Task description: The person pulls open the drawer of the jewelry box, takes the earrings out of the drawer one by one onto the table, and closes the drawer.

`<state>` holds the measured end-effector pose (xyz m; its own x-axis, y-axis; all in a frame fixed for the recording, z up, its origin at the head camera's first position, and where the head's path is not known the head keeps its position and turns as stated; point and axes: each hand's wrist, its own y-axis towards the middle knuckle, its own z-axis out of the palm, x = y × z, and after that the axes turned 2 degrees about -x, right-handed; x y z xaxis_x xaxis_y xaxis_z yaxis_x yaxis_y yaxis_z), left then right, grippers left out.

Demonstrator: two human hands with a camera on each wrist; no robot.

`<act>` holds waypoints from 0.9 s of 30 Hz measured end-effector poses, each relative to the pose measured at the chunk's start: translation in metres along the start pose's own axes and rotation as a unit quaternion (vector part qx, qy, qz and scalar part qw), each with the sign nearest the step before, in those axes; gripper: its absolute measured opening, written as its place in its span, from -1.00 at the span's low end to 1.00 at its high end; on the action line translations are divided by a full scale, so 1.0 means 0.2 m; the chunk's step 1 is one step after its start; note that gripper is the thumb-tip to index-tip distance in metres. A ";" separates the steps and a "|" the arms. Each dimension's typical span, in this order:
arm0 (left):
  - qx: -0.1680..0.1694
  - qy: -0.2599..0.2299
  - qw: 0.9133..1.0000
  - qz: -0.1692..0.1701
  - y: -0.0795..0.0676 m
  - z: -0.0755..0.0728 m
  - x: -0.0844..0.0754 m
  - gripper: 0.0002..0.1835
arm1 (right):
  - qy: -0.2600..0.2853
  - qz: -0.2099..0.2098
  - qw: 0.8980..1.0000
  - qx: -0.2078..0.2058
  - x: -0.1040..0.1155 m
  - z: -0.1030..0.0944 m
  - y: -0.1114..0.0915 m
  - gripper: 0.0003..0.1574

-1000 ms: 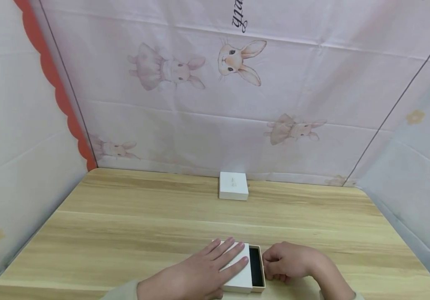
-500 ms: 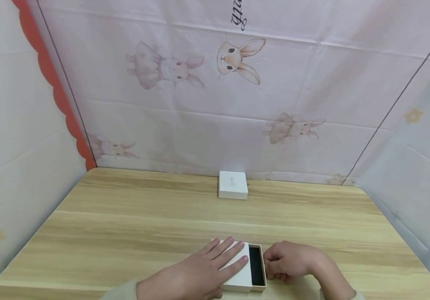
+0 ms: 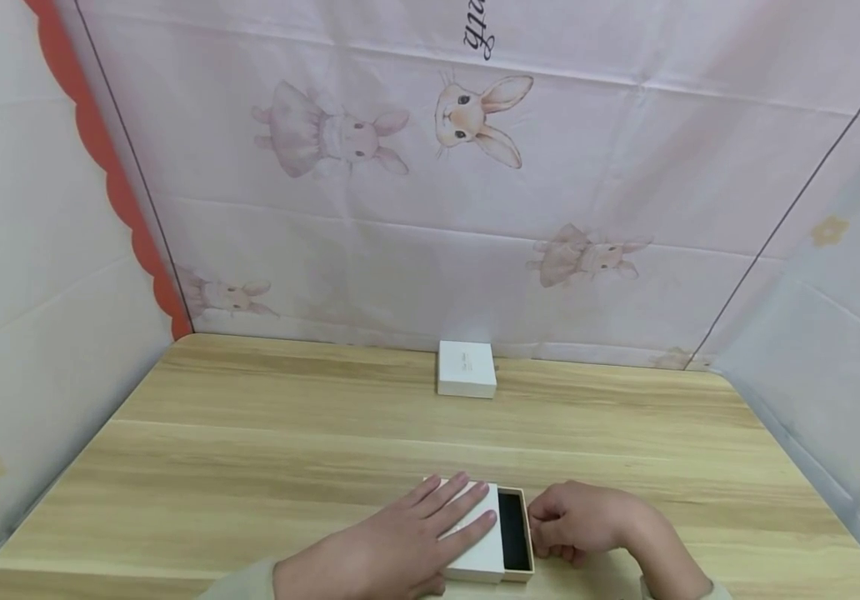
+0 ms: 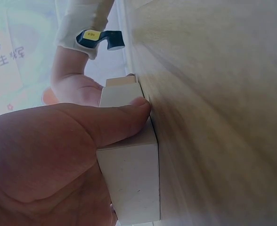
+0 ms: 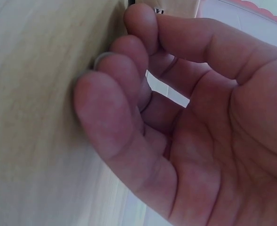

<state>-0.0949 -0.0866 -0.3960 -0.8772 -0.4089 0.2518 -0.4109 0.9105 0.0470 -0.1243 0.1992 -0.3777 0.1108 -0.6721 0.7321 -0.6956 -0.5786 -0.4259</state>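
In the head view a white slide-out box (image 3: 478, 560) lies at the table's front, its inner tray (image 3: 515, 533) drawn partly out to the right. The tray has a tan rim and a black lining. My left hand (image 3: 422, 537) lies across the sleeve with its fingers spread on top. In the left wrist view its thumb (image 4: 124, 120) presses along the near side of the sleeve. At the tray's right end my right hand (image 3: 583, 521) pinches with thumb and curled forefinger. Those fingertips hide what they hold, and the right wrist view shows the tray end (image 5: 183, 7) just beyond them.
A second white box (image 3: 467, 369), closed and with small print on its lid, stands at the table's back edge. Fabric walls with rabbit prints enclose the wooden table (image 3: 287, 433) at the back and both sides.
The inner tray has slid very slightly further right out of the sleeve, and my right hand has shifted right with it. My left hand has stayed on the sleeve.
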 end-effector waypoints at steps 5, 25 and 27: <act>0.005 -0.013 1.000 0.000 0.00 0.01 0.00 -0.06 | 0.004 0.003 1.000 0.001 0.00 0.00 0.00 -0.82; 0.009 -0.021 1.000 0.000 0.00 0.01 0.01 -0.06 | 0.007 0.006 1.000 0.005 -0.01 0.00 0.00 -0.82; 0.009 -0.024 1.000 0.000 0.00 0.01 0.01 -0.06 | 0.007 0.006 1.000 0.005 -0.01 0.00 0.00 -0.83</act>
<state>-0.0970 -0.0875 -0.3982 -0.8882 -0.4116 0.2042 -0.4148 0.9095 0.0289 -0.1250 0.2014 -0.3792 0.0927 -0.6728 0.7340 -0.6898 -0.5749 -0.4400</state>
